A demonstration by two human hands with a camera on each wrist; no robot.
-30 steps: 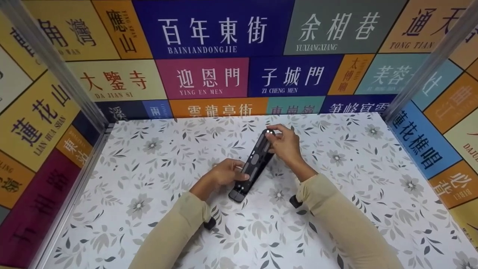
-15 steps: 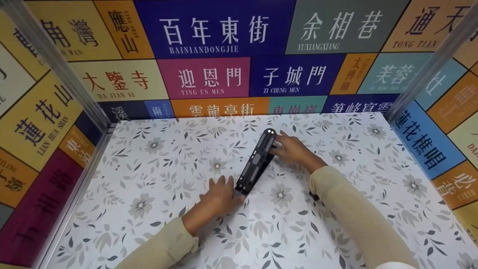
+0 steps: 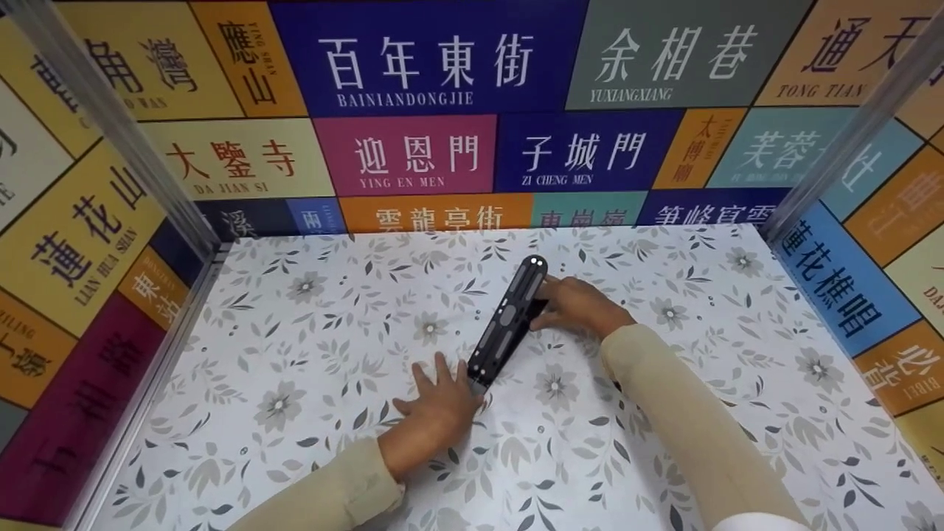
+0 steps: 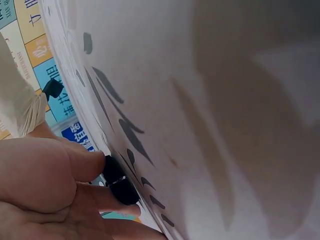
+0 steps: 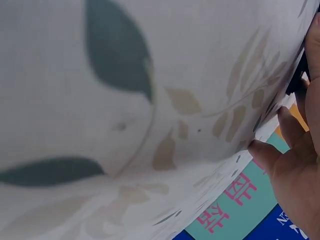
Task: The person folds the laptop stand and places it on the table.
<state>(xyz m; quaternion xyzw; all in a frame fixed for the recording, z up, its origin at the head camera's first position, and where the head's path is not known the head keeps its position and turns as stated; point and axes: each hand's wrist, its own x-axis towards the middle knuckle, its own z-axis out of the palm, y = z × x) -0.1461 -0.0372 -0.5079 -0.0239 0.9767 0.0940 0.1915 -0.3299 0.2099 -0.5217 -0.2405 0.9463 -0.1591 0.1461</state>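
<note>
A long, narrow black folding laptop stand, with grey pads and a rounded far end, lies slantwise near the middle of the table. My left hand pinches its near end between thumb and index finger, the other fingers fanned out to the left. In the left wrist view the thumb meets the stand's black rounded end. At the far end, my right hand holds the stand's right side, thumb nearer me and fingertips partly hidden behind it. The right wrist view shows a black piece of the stand between the fingers.
A white table cover with grey flowers and leaves lies under everything. Colourful sign panels with lettering stand along the back and both sides, with clear corner posts between them. A black wrist device shows beside the right sleeve.
The left hand has slid from the stand's middle to its near end and spread its fingers. The right hand has shifted from the far tip down the right side. The stand has barely moved.
</note>
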